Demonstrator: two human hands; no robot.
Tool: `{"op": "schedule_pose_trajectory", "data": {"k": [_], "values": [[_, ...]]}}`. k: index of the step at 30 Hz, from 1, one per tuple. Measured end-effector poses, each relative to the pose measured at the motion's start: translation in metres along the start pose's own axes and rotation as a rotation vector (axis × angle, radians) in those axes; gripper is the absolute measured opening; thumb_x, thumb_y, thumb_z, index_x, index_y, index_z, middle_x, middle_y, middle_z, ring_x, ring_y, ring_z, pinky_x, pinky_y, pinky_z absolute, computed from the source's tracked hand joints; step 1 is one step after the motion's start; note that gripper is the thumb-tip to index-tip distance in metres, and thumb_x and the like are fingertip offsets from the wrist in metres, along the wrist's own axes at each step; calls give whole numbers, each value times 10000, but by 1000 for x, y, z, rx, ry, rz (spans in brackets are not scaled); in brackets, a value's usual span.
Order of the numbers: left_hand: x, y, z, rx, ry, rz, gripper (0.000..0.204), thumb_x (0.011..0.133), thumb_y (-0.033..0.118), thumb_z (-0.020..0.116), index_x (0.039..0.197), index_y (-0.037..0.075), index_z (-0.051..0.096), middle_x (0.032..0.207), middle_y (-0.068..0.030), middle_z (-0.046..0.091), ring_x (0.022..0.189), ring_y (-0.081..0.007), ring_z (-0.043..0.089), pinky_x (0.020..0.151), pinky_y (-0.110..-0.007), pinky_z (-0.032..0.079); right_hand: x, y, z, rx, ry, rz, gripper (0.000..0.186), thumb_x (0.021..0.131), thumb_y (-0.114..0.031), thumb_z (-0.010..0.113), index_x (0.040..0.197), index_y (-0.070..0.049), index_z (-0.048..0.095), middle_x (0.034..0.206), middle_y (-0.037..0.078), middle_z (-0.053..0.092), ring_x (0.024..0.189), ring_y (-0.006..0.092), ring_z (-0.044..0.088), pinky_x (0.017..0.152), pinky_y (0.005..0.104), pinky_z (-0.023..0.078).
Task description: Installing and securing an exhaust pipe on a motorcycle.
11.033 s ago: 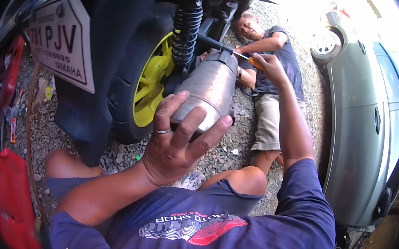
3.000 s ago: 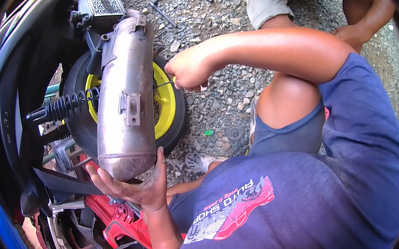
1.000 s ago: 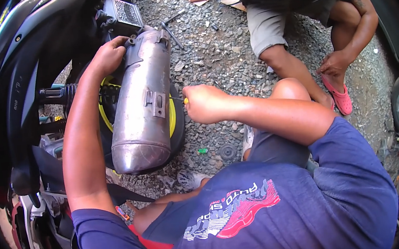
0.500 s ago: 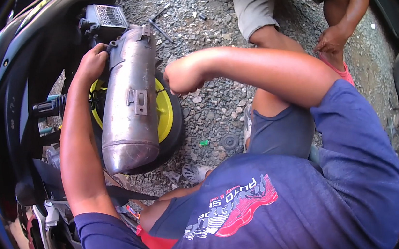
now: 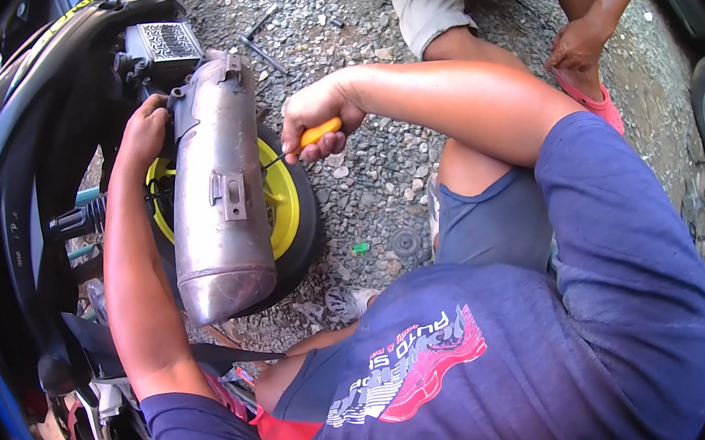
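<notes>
A grey metal exhaust muffler (image 5: 217,200) lies lengthwise in front of me, over a motorcycle wheel with a yellow rim (image 5: 284,206). At the bracket on its upper left side is my left hand (image 5: 144,132), its fingers curled against the metal; the fingertips are partly hidden. My right hand (image 5: 322,111) is closed around the yellow handle of a screwdriver (image 5: 319,132). The thin shaft points left toward the wheel and the muffler's right side. Whether the tip touches anything I cannot tell.
Dark motorcycle bodywork (image 5: 19,195) fills the left side, with a patterned metal box (image 5: 166,42) above the muffler. A T-shaped tool (image 5: 263,51) lies on the gravel (image 5: 369,210). Another person's leg (image 5: 473,57) and pink clog (image 5: 593,98) are at the upper right.
My right hand has turned, and the yellow screwdriver handle now shows in it. The muffler, wheel and both hands sit slightly further left in the view.
</notes>
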State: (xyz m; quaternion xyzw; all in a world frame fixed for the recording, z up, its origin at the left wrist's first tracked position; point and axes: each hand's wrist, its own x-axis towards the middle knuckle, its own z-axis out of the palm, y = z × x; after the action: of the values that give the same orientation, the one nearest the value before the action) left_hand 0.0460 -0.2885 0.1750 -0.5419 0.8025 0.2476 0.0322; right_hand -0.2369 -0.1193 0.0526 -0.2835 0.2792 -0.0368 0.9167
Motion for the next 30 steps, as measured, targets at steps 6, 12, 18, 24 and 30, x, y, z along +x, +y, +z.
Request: {"op": "schedule_pose_trajectory", "data": {"k": [6,12,18,24,30], "values": [[0,-6,-5,-123,-12,6,387,950,109,533,1265,-48,695,1098,-137,746,1012,-205,665,967,-338,515,-14,14,101,-98,449,-203,134,992,-140,554,935,-29,602,737,36,577,533,109,483,462,314,363],[0,-7,-7,-190,-72,-17,413,930,100,538,1286,-46,688,1123,-119,737,1022,-189,659,969,-317,512,-31,5,124,-455,563,-199,280,961,-144,518,867,65,678,732,137,661,622,227,620,560,439,484],[-2,-11,-6,-167,-56,-36,411,933,106,535,1280,-42,696,1092,-122,740,998,-190,662,946,-325,519,-13,-52,44,-895,256,16,144,1015,-174,634,952,-58,691,759,6,583,596,145,500,576,367,438],[1,-6,0,-130,-9,43,386,946,120,529,1254,-35,702,1034,-124,737,930,-185,645,887,-334,521,-3,-30,10,-584,137,-8,110,1002,-169,681,1021,-64,707,701,-28,556,500,86,458,459,273,363],[-2,-19,1,-220,22,-97,355,962,141,526,1222,-22,704,953,-56,671,857,-132,565,797,-298,471,-7,-2,84,-846,512,-204,204,907,-115,614,867,37,744,718,125,679,575,237,635,522,420,509]]}}
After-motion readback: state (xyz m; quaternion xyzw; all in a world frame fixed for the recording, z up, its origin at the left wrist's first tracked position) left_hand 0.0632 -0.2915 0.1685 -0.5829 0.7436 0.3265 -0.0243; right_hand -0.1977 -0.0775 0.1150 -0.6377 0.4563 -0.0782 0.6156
